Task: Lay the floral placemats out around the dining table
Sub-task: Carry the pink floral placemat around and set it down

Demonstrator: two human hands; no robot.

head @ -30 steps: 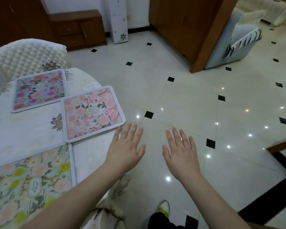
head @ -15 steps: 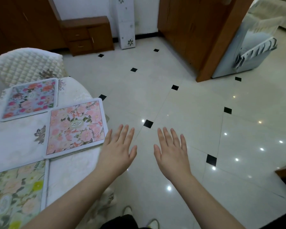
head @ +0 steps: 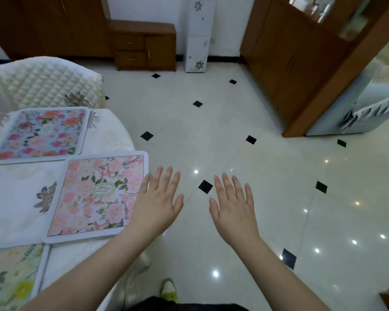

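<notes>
While both hands, left hand (head: 157, 205) and right hand (head: 234, 209), hover fingers spread, three placemats (head: 94, 196) cover the table (head: 16, 198).

Left hand (head: 157, 205) and right hand (head: 234, 209) outstretched, palms down, fingers spread, empty

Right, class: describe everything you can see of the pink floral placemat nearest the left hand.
The pink floral placemat is a rounded rectangle with a pale border, pink blooms, green leaves and an oval label at its centre. It lies flat on the white tablecloth near the table's edge, slightly angled. The open left hand overlaps its right edge in view; contact cannot be told.
</notes>
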